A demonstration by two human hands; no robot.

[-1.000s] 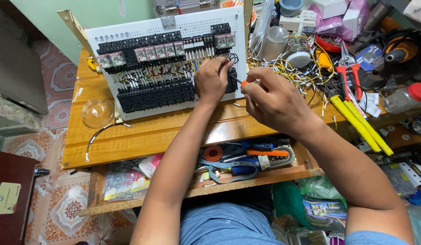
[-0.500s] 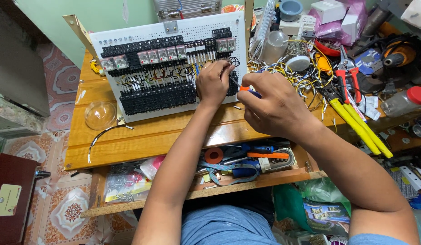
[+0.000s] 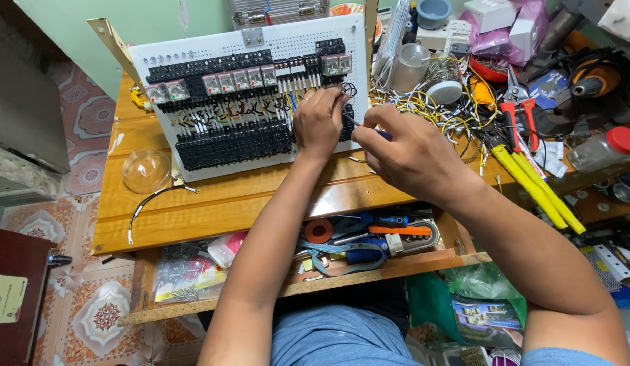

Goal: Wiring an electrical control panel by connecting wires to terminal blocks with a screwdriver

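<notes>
Item: left hand (image 3: 320, 122). Closed in a pinch on a wire at the right end of the control board (image 3: 213, 146); knuckles up, fingertips pressed against the board's face. Over the last second it has barely shifted.

Item: right hand (image 3: 413, 152). Wrapped around a small screwdriver (image 3: 369, 129). A second ago an orange bit showed by my thumb; now a dark shaft and blue handle show, its tip reaching in beside my left fingertips. I judge the tool is now set at a terminal, so the wire is being fastened.

Item: control board. White, perforated, leaning tilted on the wooden bench (image 3: 213, 203). Carries rows of black terminal blocks, clear-topped relays along the top, and thin dark wires between them.
</notes>
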